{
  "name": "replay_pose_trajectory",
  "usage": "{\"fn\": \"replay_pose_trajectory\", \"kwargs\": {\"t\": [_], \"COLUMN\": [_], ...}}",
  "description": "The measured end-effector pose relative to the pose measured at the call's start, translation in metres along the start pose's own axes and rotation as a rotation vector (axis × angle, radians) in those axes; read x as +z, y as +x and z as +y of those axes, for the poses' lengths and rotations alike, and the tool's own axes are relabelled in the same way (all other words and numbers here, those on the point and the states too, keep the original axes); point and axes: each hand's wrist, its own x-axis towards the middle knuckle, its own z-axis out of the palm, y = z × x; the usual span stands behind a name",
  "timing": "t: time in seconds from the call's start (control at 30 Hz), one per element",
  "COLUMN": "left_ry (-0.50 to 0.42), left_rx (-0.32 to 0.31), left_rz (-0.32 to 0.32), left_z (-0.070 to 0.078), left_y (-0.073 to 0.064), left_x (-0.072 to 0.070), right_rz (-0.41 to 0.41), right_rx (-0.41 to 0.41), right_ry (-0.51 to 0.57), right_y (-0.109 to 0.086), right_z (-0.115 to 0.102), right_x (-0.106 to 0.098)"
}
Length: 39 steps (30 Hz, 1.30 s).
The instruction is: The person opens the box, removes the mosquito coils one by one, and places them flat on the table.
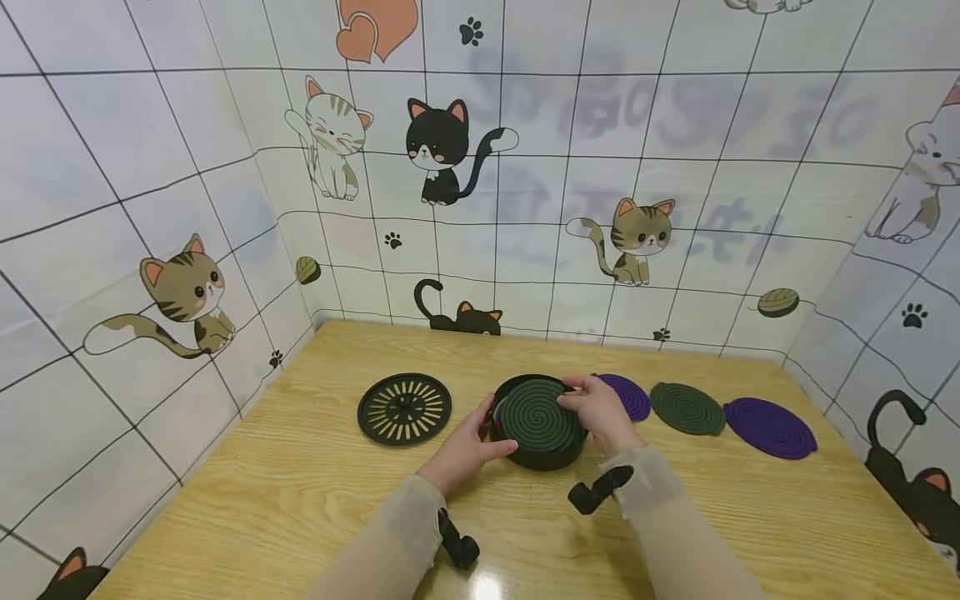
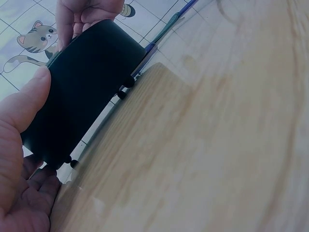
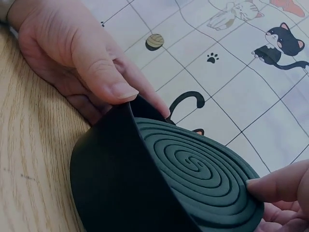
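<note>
Head view, closest to the wearer: two pale sleeves (image 1: 675,517) reach over the wood-grain worktop (image 1: 262,492), each with a black wrist mount (image 1: 459,546) near the cuff. Beyond them, the left hand (image 1: 463,450) grips the side of a black round container (image 1: 542,460), its thumb on the near side and its fingers around the left. The right hand (image 1: 600,412) pinches the edge of a green spiral disc (image 1: 538,414) between thumb and fingers; the disc sits at the container's mouth, a gap showing on the left. Small black feet (image 2: 126,81) project from the container's underside in the left wrist view. To its left lies a slotted black lid (image 1: 405,403). On the right, in a row, lie a purple disc (image 1: 628,397), another green disc (image 1: 686,408) and a second purple disc (image 1: 770,427). Farthest back hangs a white grid-lined sheet (image 1: 540,208) printed with cartoon cats.
</note>
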Motion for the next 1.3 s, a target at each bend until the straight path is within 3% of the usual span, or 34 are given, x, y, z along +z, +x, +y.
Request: {"fn": "replay_pose_trajectory", "kwargs": {"t": [0.17,0.4,0.83,1.3], "left_ry": [-0.014,-0.009,-0.004,0.002], "left_rx": [-0.006,-0.004,0.002,-0.005], "left_rz": [-0.003,-0.002,-0.005,0.001], "left_z": [-0.0002,0.0001,0.0008,0.0034], "left_y": [-0.0003,-0.0002,0.0005,-0.0015], "left_x": [0.0002,0.0010,0.0004,0.0004], "right_rz": [-0.013,-0.048,-0.065,-0.021], "right_rx": [-0.014,-0.004,-0.013,0.022], "right_ry": [-0.089,-0.101,-0.005,0.104], "right_y": [-0.0025,-0.0026,-0.0012,-0.0016], "right_z": [-0.0001,0.0017,0.0040,-0.0026], "right_x": [-0.0012,-0.0045,-0.0056,0.0020]}}
